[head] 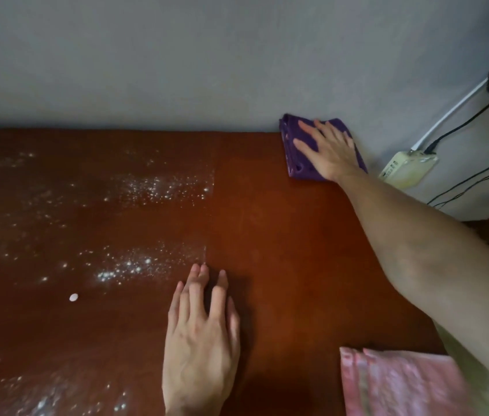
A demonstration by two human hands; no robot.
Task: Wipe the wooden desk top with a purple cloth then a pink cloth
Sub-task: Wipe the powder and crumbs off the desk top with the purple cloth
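Note:
The reddish-brown wooden desk top (267, 223) fills the view, with white powder specks (159, 187) scattered over its left half. A folded purple cloth (292, 145) lies at the far right corner against the wall. My right hand (327, 151) presses flat on it, fingers spread. My left hand (201, 331) rests flat on the bare wood near the front, fingers extended, holding nothing. A folded pink cloth (393, 385) lies at the front right corner, partly under my right forearm.
A grey wall (177, 61) bounds the desk's far edge. Past the right edge a cream power strip (407, 169) hangs with white and black cables (459, 121). A small white blob (73, 297) sits on the wood at the left.

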